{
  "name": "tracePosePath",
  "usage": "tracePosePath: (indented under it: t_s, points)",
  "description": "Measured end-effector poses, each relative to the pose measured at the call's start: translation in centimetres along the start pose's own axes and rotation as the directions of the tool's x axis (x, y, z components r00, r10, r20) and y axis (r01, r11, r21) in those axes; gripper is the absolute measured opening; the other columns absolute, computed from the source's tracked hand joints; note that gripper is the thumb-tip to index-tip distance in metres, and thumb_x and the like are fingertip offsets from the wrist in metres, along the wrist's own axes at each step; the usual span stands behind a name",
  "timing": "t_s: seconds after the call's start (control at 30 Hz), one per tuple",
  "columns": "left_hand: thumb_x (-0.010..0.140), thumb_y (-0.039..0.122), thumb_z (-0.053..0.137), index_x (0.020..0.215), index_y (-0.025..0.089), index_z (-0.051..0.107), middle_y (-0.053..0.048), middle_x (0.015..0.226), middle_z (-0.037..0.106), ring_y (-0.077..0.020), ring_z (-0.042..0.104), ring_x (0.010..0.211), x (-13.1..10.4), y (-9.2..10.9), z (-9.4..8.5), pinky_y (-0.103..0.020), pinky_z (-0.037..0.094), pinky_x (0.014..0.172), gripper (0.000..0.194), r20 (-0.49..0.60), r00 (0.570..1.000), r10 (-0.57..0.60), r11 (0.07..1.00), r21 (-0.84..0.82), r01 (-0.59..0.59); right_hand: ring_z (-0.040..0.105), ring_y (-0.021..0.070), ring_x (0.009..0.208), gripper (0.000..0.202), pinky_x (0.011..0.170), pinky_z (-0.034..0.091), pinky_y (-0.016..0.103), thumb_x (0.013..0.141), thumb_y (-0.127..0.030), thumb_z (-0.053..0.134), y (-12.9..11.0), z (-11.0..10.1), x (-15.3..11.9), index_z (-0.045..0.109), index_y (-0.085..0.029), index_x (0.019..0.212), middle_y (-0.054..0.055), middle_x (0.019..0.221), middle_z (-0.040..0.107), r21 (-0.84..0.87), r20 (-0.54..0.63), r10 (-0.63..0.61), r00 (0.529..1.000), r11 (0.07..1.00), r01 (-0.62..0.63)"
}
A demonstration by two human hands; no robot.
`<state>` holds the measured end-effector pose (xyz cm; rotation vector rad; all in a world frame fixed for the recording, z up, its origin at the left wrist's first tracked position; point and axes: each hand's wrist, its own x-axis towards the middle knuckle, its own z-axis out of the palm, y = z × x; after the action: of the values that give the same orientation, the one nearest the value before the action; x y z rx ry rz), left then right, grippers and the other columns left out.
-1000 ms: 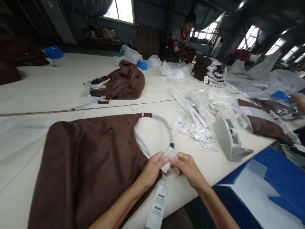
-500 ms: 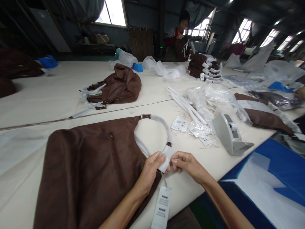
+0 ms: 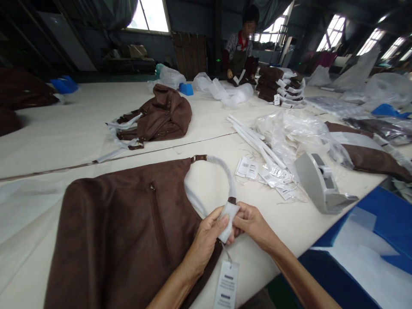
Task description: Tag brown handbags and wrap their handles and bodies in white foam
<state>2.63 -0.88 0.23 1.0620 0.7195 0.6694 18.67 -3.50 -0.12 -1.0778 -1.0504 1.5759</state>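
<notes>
A brown bag (image 3: 119,223) with a zipped slit lies flat on the pale table, its curved handle (image 3: 223,165) covered in white wrapping. Near the handle's lower end, my left hand (image 3: 209,231) pinches a white wrap (image 3: 229,219) between thumb and fingers. My right hand (image 3: 251,221) is closed at the right edge of that same wrap, its fingertips touching it. From the strap below hangs a white printed tag (image 3: 227,285) on a thin loop.
A grey tape dispenser (image 3: 322,184), loose tags (image 3: 247,168), white strips (image 3: 254,139) and clear plastic (image 3: 289,128) lie to the right. Another brown bag (image 3: 167,113) sits beyond. A person (image 3: 240,56) stands across the table beside stacked bags (image 3: 278,86).
My right hand has come in against the wrap and now grips its edge. The view has shifted slightly. The person across the table has lowered their hands to the table.
</notes>
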Motion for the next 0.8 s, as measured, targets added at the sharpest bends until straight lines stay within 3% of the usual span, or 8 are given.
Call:
tracePosePath:
  t_s: [0.13,0.27,0.4,0.53,0.7,0.8]
  points:
    - [0.091,0.05,0.056,0.136,0.011,0.049,0.0,0.06,0.058,-0.0122,0.046,0.057,-0.2,0.2,0.2,-0.024,0.037,0.059,0.06,0.024,1.0,-0.012,1.0,0.003,0.012,0.058,0.0132,0.04,0.03,0.043,0.04,0.021,0.081,-0.046,0.066,0.4,0.6,1.1,0.052,-0.019,0.083,-0.003,0.051,0.065,0.001,-0.055,0.055,0.997,0.998,-0.055]
    - [0.087,0.051,0.061,0.151,0.012,0.024,0.001,0.06,0.06,-0.0128,0.048,0.054,0.0,-0.2,0.4,-0.024,0.038,0.058,0.083,-0.008,1.0,-0.017,0.998,-0.056,0.017,0.047,0.0096,0.032,0.03,0.037,0.027,0.019,0.079,-0.043,0.067,0.3,1.5,2.1,0.054,-0.018,0.071,-0.004,0.039,0.055,0.019,-0.155,0.069,0.986,0.998,-0.067]
    - [0.083,0.055,0.064,0.153,0.009,0.007,0.0,0.058,0.061,-0.0137,0.05,0.05,0.3,-1.1,0.4,-0.025,0.038,0.055,0.101,-0.032,0.999,-0.006,0.993,-0.115,0.002,0.053,0.0142,0.039,0.028,0.044,0.039,0.025,0.081,-0.042,0.065,-0.2,1.4,1.1,0.063,-0.015,0.088,-0.002,0.049,0.06,0.204,-0.072,0.099,0.992,0.976,-0.083]
    - [0.081,0.058,0.065,0.153,0.012,0.009,0.0,0.061,0.061,-0.0157,0.054,0.053,0.2,-1.4,0.4,-0.027,0.041,0.058,0.102,-0.043,0.999,-0.002,0.994,-0.11,-0.003,0.062,0.0179,0.064,0.032,0.065,0.049,0.032,0.086,-0.045,0.059,-0.3,1.0,-0.8,0.067,-0.015,0.092,0.006,0.076,0.067,0.437,0.077,0.041,0.996,0.897,-0.071]
    - [0.085,0.06,0.056,0.154,0.015,0.014,-0.005,0.073,0.066,-0.0209,0.061,0.061,0.2,-1.8,0.2,-0.034,0.049,0.066,0.092,-0.074,0.997,0.002,0.999,-0.04,-0.005,0.046,0.0104,0.044,0.036,0.05,0.037,0.024,0.085,-0.048,0.066,1.1,2.2,-0.6,0.065,-0.013,0.076,0.0,0.05,0.055,0.324,-0.077,0.0,0.997,0.946,0.025]
    - [0.086,0.053,0.053,0.15,0.017,0.031,-0.015,0.112,0.069,-0.0293,0.065,0.099,-0.4,-1.3,0.0,-0.043,0.047,0.092,0.077,-0.115,0.992,0.043,0.977,0.211,-0.018,0.045,0.0104,0.043,0.039,0.046,0.034,0.023,0.076,-0.051,0.074,1.9,2.7,0.2,0.066,-0.013,0.076,0.0,0.052,0.058,0.324,-0.196,0.008,0.981,0.944,0.057]
